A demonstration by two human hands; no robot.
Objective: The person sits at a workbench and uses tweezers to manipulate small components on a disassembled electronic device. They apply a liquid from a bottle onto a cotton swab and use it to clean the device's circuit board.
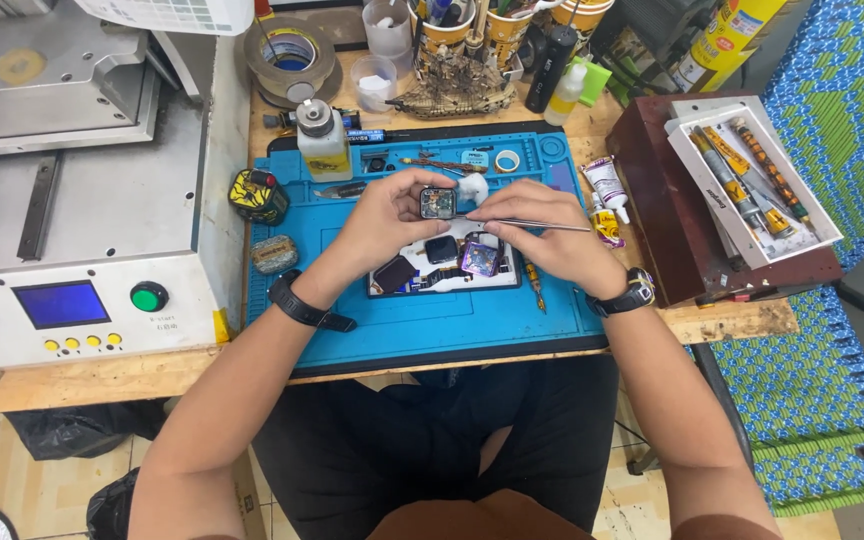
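Observation:
My left hand (384, 222) holds a small square watch body (438, 203) between thumb and fingers, above the blue work mat (432, 330). In my right hand (542, 232) is a pair of thin metal tweezers (537, 224), whose tip points left toward the watch body. A white wad (472, 187) sits just behind the watch body. Below my hands a small tray (497, 281) carries a dark watch screen (394, 273), a black square part (441, 249) and a purple-tinted square part (479, 259). Both wrists wear black watches.
A grey machine (72, 200) with a blue screen and red and green buttons fills the left. A dispenser bottle (323, 140), tape roll (290, 55), cups of tools (472, 25) and a small screwdriver (535, 285) surround the mat. A box of glue tubes (747, 175) stands right.

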